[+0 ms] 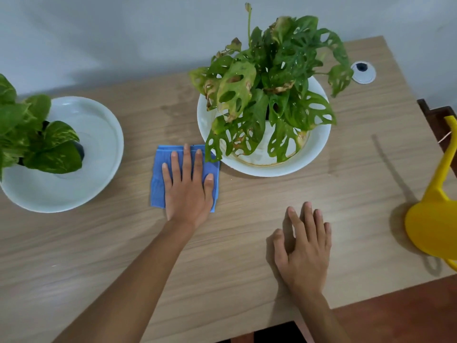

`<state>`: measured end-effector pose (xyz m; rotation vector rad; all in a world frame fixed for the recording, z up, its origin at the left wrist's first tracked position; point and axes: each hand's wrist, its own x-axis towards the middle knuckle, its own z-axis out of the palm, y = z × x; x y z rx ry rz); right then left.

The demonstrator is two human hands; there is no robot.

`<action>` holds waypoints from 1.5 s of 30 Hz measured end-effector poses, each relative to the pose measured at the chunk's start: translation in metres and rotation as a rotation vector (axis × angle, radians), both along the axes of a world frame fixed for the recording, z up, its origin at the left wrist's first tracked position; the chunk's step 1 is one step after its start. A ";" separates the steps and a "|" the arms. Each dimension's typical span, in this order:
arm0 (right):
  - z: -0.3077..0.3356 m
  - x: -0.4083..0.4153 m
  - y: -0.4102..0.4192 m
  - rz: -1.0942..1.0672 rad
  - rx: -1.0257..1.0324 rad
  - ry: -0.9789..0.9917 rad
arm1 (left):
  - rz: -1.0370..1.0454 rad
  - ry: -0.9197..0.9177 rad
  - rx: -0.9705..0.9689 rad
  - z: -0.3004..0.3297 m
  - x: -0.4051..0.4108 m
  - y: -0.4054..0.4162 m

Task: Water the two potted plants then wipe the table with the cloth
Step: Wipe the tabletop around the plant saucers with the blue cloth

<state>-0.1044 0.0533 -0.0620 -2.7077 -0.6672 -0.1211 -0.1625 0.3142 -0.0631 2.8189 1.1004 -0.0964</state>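
Note:
A folded blue cloth point(158, 179) lies on the wooden table point(247, 280) between the two plants. My left hand point(189, 191) presses flat on it with straight fingers. My right hand point(305, 251) rests flat on the bare table nearer to me, fingers straight. A holey-leaved plant point(272, 95) stands in a white dish point(319, 144) just right of the cloth. A second plant with broad variegated leaves point(49, 149) stands in another white dish point(99, 144) at the far left. A yellow watering can point(435, 219) sits at the table's right edge.
A grey wall point(123, 33) backs the table. A round white cable grommet point(363, 72) is set in the table's far right corner. Faint damp streaks point(173, 112) show behind the cloth. A dark wooden piece of furniture point(437, 120) stands beyond the right edge.

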 end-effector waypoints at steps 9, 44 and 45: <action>-0.001 0.001 -0.004 -0.004 0.075 0.023 | 0.029 -0.002 -0.007 0.002 0.010 -0.034; 0.030 0.129 -0.087 -0.081 0.503 0.414 | 0.112 -0.039 -0.034 -0.002 0.105 -0.218; 0.029 0.132 -0.088 -0.083 0.510 0.406 | 0.102 -0.038 -0.037 -0.002 0.109 -0.222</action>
